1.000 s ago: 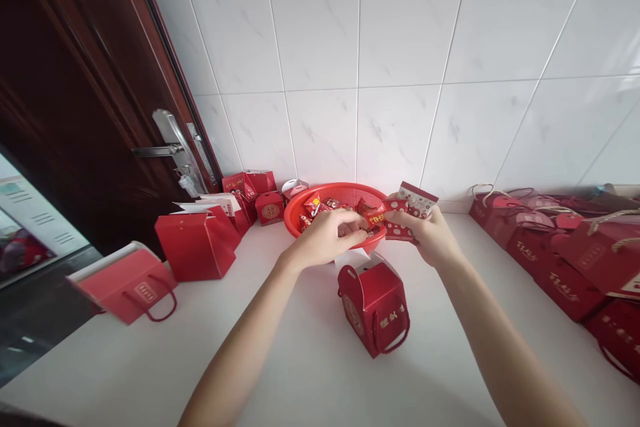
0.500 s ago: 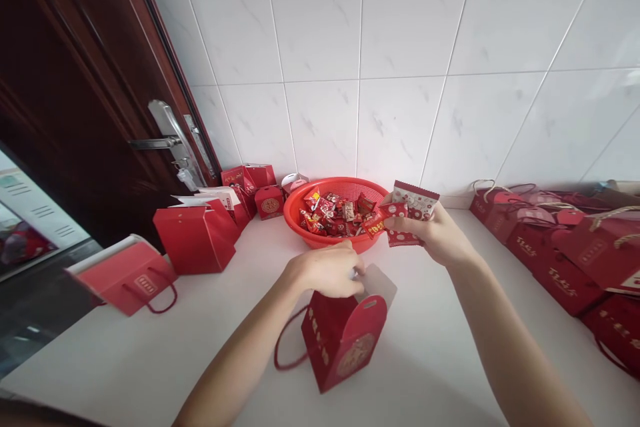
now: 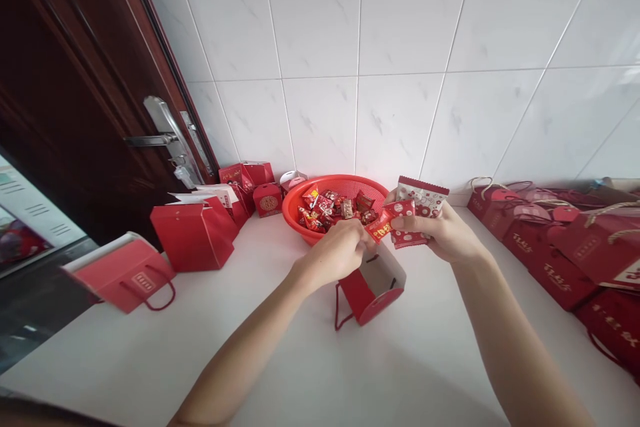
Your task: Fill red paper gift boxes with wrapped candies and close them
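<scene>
My right hand (image 3: 445, 233) is closed on several red and white candy packets (image 3: 417, 203), held over the right side of the red basket. My left hand (image 3: 340, 247) has its fingers bent at the top edge of a small red gift box (image 3: 373, 287), which is tilted with its open top and pale inside showing. The left fingertips lie close to the packets and partly hide the box edge. Behind the hands, the red plastic basket (image 3: 295, 220) holds wrapped candies (image 3: 327, 207). A dark red cord handle hangs from the box's left side.
Red gift boxes (image 3: 193, 237) line the left of the white table (image 3: 280, 373), one with a cord handle (image 3: 120, 273) nearest the edge. Many red bags (image 3: 555, 267) fill the right side. A tiled wall and a brown door (image 3: 90, 80) stand behind.
The small box has moved up and right and tipped, so its open inside now shows. My left hand has risen with it. My right hand has shifted slightly right with the packets.
</scene>
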A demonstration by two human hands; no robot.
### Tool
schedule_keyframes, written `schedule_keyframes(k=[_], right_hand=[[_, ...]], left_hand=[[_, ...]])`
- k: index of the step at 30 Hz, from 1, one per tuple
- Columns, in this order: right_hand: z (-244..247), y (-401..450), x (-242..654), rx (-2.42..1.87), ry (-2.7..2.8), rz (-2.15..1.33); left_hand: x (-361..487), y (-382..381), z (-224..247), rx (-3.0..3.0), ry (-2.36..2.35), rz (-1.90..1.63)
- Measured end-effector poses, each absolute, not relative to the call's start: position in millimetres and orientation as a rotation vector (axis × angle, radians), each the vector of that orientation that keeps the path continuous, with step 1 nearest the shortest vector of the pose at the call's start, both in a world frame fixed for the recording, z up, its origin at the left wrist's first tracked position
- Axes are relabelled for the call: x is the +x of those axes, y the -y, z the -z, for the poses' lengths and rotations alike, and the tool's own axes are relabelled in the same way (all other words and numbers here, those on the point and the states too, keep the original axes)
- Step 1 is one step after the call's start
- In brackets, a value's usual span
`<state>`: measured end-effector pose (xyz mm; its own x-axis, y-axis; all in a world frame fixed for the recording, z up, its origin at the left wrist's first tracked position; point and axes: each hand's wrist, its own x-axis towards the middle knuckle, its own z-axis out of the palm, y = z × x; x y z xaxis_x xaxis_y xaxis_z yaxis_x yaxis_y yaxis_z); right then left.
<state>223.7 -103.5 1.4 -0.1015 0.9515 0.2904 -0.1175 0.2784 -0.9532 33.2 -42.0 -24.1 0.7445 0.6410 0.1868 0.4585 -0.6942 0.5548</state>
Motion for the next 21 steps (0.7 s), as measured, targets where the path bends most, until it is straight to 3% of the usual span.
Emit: schedule_keyframes(k=[14, 21], right_hand=[[10, 88, 223, -1.027, 1.372, -1.334], [11, 87, 226, -1.163, 1.424, -1.300]], left_hand=[[45, 37, 33, 2.410, -1.022, -0.350], [30, 24, 20, 2.492, -0.969, 0.109]])
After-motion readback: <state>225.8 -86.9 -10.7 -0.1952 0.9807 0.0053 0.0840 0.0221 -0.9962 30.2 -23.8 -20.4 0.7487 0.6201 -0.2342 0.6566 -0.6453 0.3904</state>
